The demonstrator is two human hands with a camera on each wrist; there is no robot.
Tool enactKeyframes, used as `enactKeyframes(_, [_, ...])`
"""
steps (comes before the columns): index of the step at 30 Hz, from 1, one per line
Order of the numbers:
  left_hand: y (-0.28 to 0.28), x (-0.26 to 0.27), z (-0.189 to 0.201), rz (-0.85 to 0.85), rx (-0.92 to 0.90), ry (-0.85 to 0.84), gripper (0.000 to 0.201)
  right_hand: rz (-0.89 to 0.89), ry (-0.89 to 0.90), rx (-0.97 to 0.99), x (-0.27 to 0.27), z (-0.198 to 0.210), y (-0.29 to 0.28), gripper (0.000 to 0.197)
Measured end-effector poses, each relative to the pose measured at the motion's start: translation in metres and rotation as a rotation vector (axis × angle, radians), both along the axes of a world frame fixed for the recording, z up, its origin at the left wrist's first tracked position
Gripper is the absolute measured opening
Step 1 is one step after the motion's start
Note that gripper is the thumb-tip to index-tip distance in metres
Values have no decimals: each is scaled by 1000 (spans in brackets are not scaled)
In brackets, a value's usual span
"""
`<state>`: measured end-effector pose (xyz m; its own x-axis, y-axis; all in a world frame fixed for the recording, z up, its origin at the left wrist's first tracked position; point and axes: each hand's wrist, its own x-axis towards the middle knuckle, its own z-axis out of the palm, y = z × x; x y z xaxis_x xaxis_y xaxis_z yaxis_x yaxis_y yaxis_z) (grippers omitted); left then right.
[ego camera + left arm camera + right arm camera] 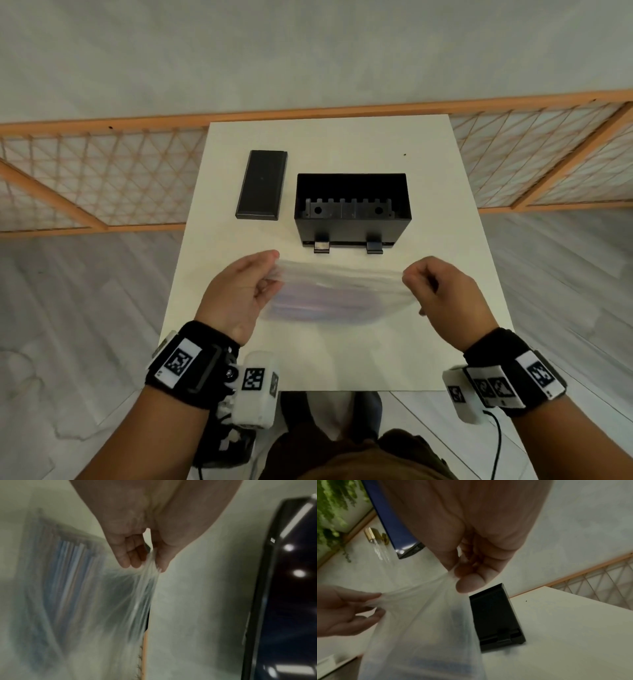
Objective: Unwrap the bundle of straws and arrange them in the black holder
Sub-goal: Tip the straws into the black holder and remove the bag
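Note:
A clear plastic wrap [339,277] is stretched between my two hands above the near half of the white table [445,308]. Blurred coloured straws [322,301] show through it [68,577]. My left hand [270,270] pinches the wrap's left end [150,561] between thumb and fingers. At the other end, my right hand [411,277] pinches the wrap [452,577] the same way. The black holder [352,209] stands open just beyond the hands, its toothed insert visible inside; it also shows in the right wrist view [498,615].
A flat black lid [262,185] lies left of the holder on the table, also seen at the right edge of the left wrist view [288,588]. A wooden lattice rail [102,171] runs behind the table. My feet [342,414] stand at the near edge.

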<state>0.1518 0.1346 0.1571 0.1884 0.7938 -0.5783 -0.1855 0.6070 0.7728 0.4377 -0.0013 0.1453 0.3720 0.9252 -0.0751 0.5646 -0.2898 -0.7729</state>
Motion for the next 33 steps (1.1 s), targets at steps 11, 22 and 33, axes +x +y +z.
enactKeyframes(11, [-25,-27,-37,-154,308,594,13,59,-28,-216,-17,-32,-8,9])
enactKeyframes(22, [-40,-45,-67,130,-231,16,19,-358,1175,-216,-34,-41,-7,16])
enactKeyframes(33, [-28,-29,-69,401,-507,-407,31,-557,1713,-20,-54,-39,13,12])
